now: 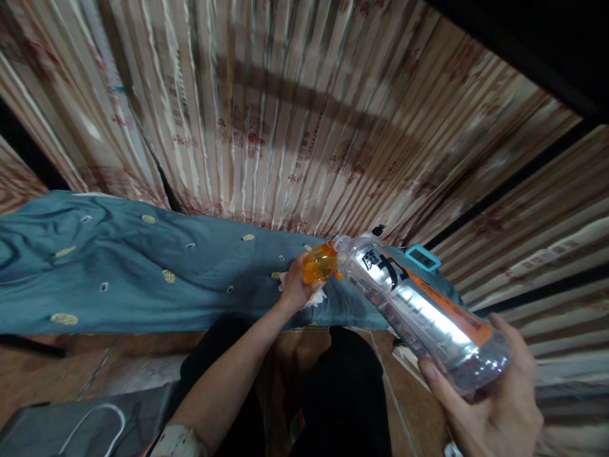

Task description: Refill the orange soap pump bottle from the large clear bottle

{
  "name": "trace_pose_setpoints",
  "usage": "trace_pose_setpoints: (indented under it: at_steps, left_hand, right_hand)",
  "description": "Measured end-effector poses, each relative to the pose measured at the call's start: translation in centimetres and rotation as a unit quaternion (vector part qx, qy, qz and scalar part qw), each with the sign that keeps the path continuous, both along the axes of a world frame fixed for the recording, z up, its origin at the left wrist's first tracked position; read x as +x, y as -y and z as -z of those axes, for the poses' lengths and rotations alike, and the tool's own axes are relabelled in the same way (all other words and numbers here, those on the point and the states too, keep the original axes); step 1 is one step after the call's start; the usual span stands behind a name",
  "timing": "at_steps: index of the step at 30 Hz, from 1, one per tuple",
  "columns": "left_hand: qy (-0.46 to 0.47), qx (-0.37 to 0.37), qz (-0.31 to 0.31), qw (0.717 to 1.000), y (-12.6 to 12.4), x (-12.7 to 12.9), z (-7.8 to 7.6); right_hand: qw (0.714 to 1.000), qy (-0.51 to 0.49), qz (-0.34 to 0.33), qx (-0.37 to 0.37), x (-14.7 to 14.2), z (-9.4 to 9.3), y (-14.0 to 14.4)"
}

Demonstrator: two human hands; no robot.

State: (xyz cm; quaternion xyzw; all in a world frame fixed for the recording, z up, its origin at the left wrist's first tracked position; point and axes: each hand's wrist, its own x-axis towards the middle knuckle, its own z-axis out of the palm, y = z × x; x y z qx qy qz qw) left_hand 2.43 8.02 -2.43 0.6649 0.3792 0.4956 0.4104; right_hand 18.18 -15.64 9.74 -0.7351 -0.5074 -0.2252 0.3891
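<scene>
My right hand is wrapped round the base of a large clear plastic drink bottle with a silver and orange label. The bottle lies tilted, its neck pointing left and away from me. My left hand grips a small orange see-through bottle. The two bottle mouths meet or nearly meet; I cannot tell whether they touch. Whether liquid is passing between them is not visible. White crumpled tissue lies under my left hand on the teal cloth.
Pleated beige curtain-like sheeting with red print rises behind the cloth. A blue-framed digital clock stands at the cloth's right end. Dark metal bars cross the right side. At lower left, a white cable lies on a grey surface. Below is tiled floor.
</scene>
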Motion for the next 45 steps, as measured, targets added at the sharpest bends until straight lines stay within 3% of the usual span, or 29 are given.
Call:
trace_pose_setpoints:
  at_steps: [9, 25, 38, 45]
  left_hand:
    - [-0.003, 0.002, 0.001, 1.0, 0.4, -0.1, -1.0]
    - [-0.006, -0.005, -0.005, 1.0, 0.2, 0.1, -0.9]
    - [-0.006, -0.014, -0.009, 1.0, 0.1, 0.0, -0.6]
    - [0.004, -0.002, 0.002, 1.0, 0.2, -0.1, -0.1]
  right_hand:
    - [1.0, -0.012, 0.003, 0.002, -0.5, -0.5, -0.3]
    - [1.0, 0.01, 0.002, 0.002, -0.3, -0.8, -0.2]
    - [0.999, 0.038, -0.011, -0.001, 0.4, 0.6, 0.1]
    - [0.999, -0.009, -0.022, 0.024, 1.0, 2.2, 0.4]
